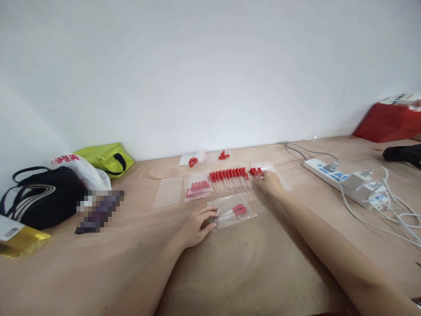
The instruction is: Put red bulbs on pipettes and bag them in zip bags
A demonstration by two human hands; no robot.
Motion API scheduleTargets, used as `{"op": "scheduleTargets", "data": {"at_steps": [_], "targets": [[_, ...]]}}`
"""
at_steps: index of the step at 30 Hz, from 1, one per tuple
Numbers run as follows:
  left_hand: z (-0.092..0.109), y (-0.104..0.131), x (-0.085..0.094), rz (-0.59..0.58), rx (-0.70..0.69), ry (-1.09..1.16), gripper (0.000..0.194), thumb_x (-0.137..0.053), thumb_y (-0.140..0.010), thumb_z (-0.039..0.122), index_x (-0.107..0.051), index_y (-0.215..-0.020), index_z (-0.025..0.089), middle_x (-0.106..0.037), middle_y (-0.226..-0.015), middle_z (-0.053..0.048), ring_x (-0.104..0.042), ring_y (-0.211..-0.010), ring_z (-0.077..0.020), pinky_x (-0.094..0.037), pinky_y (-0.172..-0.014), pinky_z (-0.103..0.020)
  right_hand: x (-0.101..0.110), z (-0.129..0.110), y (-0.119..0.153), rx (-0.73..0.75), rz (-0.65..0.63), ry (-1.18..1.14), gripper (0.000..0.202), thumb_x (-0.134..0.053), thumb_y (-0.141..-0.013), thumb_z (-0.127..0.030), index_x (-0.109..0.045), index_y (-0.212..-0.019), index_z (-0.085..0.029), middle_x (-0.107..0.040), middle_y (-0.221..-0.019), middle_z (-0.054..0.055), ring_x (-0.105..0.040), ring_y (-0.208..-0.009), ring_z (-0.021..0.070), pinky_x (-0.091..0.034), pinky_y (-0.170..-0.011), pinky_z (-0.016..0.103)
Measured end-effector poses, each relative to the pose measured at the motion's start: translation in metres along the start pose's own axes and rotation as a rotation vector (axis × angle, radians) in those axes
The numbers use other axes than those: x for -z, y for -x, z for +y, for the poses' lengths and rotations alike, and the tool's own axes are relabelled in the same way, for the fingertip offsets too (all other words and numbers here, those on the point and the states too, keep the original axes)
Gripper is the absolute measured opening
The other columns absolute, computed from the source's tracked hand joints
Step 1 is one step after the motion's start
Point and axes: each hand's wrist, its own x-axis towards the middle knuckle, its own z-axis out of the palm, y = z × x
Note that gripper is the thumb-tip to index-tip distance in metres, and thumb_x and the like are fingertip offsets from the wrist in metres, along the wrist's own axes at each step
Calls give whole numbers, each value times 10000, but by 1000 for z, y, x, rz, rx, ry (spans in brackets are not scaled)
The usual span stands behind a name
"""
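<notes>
My left hand (199, 224) lies on the left side of a clear zip bag (226, 221), thumb and fingers apart. Two droppers with red bulbs (240, 209) are inside that bag. Farther right, my right hand (270, 182) is closed, its fingertips at a small group of red-bulbed droppers (255, 172) and partly hidden. A clear bag (285, 182) lies beneath and beside this hand. Between the hands, a row of red-bulbed droppers (228, 174) lies side by side, clear tubes toward me. Left of the row are stacked bags of droppers (198, 188).
A flat clear bag (168, 192) lies left of the stack. Loose red bulbs (193, 162) and more bulbs (224, 155) lie by bags near the wall. A power strip (335, 175) with cables stands right. Bags (49, 197) and a yellow bottle (24, 241) are left.
</notes>
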Motion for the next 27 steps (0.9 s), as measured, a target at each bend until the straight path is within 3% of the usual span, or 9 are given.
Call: {"op": "scheduleTargets", "data": {"at_steps": [4, 7, 10, 13, 16, 21, 27], "targets": [[-1, 0, -1, -6, 10, 8, 230, -472, -824, 247, -535, -1046, 237, -482, -1244, -33, -447, -1135, -177, -309, -1000, -380, 2, 2, 0, 57, 105, -85, 306, -441, -781, -313, -573, -941, -88, -636, -769, 133, -594, -714, 208, -385, -593, 250], [-1, 1, -1, -3, 10, 17, 233, -469, -828, 255, -535, -1050, 237, -477, -1250, -35, -445, -1138, -180, -317, -995, -380, 2, 4, 10, 149, 158, -332, 519, -454, -760, -266, -349, -1230, -73, -608, -717, 65, -576, -660, 179, -409, -591, 257], [-1, 1, -1, -3, 6, 14, 237, -471, -826, 254, -534, -1054, 237, -476, -1251, -36, -446, -1137, -180, -324, -989, -378, -4, 4, 31, 187, 57, -719, 762, -488, -731, -313, -53, -1336, -156, -530, -669, -33, -518, -490, 125, -413, -468, 238], [-1, 0, 0, 0, -3, 14, 236, -470, -827, 251, -535, -1054, 239, -482, -1245, -33, -448, -1136, -178, -324, -991, -376, -14, 0, 53, 134, -31, -998, 858, -534, -688, -367, 34, -1319, -239, -459, -648, -85, -485, -427, 96, -405, -389, 215], [0, 0, 0, -1, 3, 14, 236, -471, -826, 241, -537, -1053, 238, -486, -1241, -32, -449, -1136, -179, -316, -998, -379, -22, -5, 63, 81, -13, -1089, 859, -570, -655, -394, -10, -1287, -236, -444, -641, -94, -523, -455, 102, -443, -407, 222], [1, 0, 0, 2, 9, 15, 217, -479, -820, 238, -552, -1024, 234, -487, -1241, -30, -453, -1132, -181, -319, -996, -372, -28, -12, 62, 6, 80, -1192, 646, -594, -626, -440, -202, -1092, -227, -465, -610, -103, -541, -460, 105, -481, -456, 249], [-1, 0, -1, -12, 9, 2, 231, -470, -828, 247, -534, -1050, 235, -472, -1256, -34, -438, -1144, -179, -300, -1006, -380, -25, -17, 69, -27, -91, -1295, 488, -570, -630, -541, -313, -904, -229, -541, -598, -72, -562, -484, 105, -492, -512, 265]]}}
